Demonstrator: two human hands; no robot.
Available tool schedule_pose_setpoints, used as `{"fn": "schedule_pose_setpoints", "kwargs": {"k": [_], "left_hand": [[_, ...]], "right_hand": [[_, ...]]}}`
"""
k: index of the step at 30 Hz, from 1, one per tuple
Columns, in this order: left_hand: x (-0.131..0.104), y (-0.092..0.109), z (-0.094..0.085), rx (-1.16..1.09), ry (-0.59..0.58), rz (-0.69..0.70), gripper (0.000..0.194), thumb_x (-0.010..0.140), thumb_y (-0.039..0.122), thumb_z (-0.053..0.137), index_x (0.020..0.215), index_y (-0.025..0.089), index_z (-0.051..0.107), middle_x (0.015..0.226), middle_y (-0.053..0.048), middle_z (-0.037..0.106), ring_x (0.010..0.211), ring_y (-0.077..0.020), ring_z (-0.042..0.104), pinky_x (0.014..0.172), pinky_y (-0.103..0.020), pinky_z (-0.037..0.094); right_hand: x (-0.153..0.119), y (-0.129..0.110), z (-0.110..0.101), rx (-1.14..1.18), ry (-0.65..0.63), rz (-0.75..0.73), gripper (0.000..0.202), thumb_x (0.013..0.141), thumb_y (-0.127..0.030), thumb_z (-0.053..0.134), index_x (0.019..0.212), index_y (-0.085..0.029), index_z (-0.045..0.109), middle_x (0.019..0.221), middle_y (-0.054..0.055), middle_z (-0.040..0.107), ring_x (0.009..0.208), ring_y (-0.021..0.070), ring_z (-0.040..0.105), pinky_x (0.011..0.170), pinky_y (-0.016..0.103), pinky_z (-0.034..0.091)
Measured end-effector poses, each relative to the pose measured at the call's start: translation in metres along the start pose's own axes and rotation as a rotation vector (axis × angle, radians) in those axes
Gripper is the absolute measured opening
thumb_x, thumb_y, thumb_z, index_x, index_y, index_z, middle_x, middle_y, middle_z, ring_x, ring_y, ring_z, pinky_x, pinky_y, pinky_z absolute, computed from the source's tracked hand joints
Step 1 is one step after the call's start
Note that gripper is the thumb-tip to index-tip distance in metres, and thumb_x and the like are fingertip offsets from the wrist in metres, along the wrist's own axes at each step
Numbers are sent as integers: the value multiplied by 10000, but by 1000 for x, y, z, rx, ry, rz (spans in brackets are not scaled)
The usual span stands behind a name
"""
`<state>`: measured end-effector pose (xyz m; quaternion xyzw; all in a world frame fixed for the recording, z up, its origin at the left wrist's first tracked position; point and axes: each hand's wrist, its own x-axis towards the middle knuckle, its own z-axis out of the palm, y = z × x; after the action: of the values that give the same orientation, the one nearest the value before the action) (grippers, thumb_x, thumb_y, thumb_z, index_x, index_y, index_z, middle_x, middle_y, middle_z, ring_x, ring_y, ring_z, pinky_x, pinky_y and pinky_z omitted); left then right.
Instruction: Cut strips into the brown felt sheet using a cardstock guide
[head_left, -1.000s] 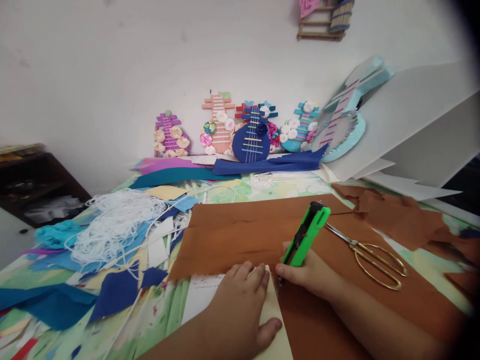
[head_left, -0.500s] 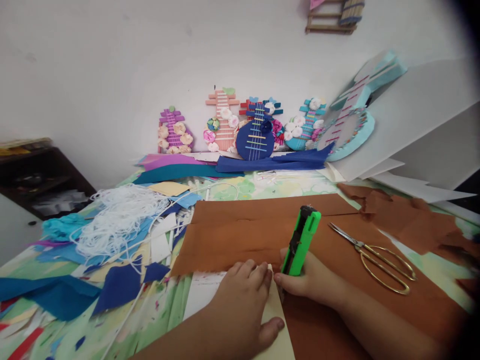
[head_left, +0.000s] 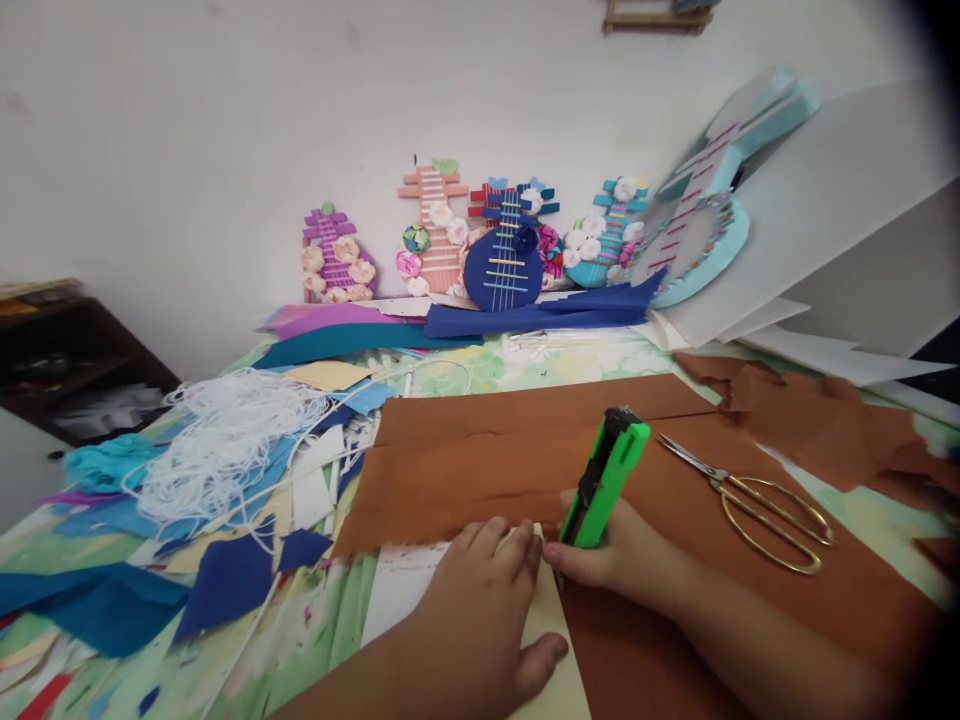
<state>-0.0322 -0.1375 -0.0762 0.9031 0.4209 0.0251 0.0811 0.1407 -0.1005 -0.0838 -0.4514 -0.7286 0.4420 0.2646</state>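
My left hand [head_left: 487, 605] lies flat, palm down, on a narrow cream board [head_left: 556, 650], its thumb spread toward the board's right edge. Fingers of my right hand [head_left: 619, 555] are wrapped round a green and black utility knife [head_left: 606, 480], which leans with its lower end at the board's right edge. Whether the blade touches the brown sheet [head_left: 450, 465] is hard to make out. The brown sheet lies under the knife and beyond both hands. White paper [head_left: 405, 580] shows left of my left hand.
Gold-handled scissors [head_left: 772, 520] lie on the brown sheet at right. White cord [head_left: 225, 445] and blue scraps [head_left: 232, 580] cover the left side. Crumpled brown pieces [head_left: 832, 425] lie at back right. Decorated lute-shaped crafts [head_left: 504, 265] stand against the wall.
The view has shifted slightly. My right hand and the knife have moved a little toward me along the board's edge; my left hand stays on the board.
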Motion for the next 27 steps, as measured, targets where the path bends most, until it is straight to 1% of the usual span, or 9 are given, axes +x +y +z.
{"fn": "schedule_pose_setpoints", "kwargs": {"k": [3,6,10,12,15,17,18,23,27], "left_hand": [[0,1,-1,7,-26,3,616,794,524,392,1242,102,413,1288,-115,395,1109,-316,348,932,-448,266],[-1,1,-2,5,-18,2,625,795,530,386,1255,107,399,1281,-113,404,1102,-313,359,930,-449,272],[-2,2,-3,5,-18,-9,646,801,528,373,1276,91,364,1283,-130,398,1119,-323,346,931,-459,270],[-2,2,-4,4,-27,-17,647,800,522,375,1278,85,360,1285,-133,394,1125,-325,344,935,-457,267],[-3,1,-6,7,-22,-7,640,794,521,382,1274,97,370,1282,-123,401,1125,-317,350,937,-443,272],[-3,0,-6,17,0,4,629,787,516,391,1269,111,381,1280,-114,406,1117,-311,360,928,-433,287],[-4,0,-6,23,11,6,623,785,509,395,1266,114,384,1279,-112,409,1113,-308,364,924,-431,293],[-6,1,-5,47,53,38,604,787,481,399,1246,88,404,1252,-129,434,1098,-300,375,921,-433,292],[-8,1,-4,62,73,48,597,793,480,397,1238,82,410,1238,-133,445,1087,-301,381,909,-434,299]], "right_hand": [[0,0,0,42,21,15,291,641,-301,592,553,-190,338,519,-68,323,482,68,318,433,191,274],[2,1,-2,80,14,31,299,641,-331,588,563,-195,333,524,-69,315,480,71,318,435,196,275],[0,-3,-9,96,97,66,271,686,-352,539,581,-198,341,527,-62,349,490,84,365,457,209,307],[-6,-11,-14,55,154,49,230,716,-347,509,608,-197,371,545,-51,396,512,96,404,478,217,333],[-22,-25,-16,-109,246,12,185,723,-339,507,648,-202,408,571,-43,439,537,111,429,500,228,346],[-33,-31,-10,-197,304,1,170,724,-319,504,644,-206,407,560,-46,430,536,116,428,508,234,344],[-37,-31,-6,-203,328,-4,166,726,-308,497,637,-206,400,558,-47,425,538,117,431,514,236,347],[-43,-16,20,-64,401,35,186,724,-266,467,606,-210,335,575,-41,417,573,124,452,543,242,374],[-43,-9,23,11,440,78,203,720,-253,474,596,-210,318,552,-51,394,548,113,425,528,236,361]]}}
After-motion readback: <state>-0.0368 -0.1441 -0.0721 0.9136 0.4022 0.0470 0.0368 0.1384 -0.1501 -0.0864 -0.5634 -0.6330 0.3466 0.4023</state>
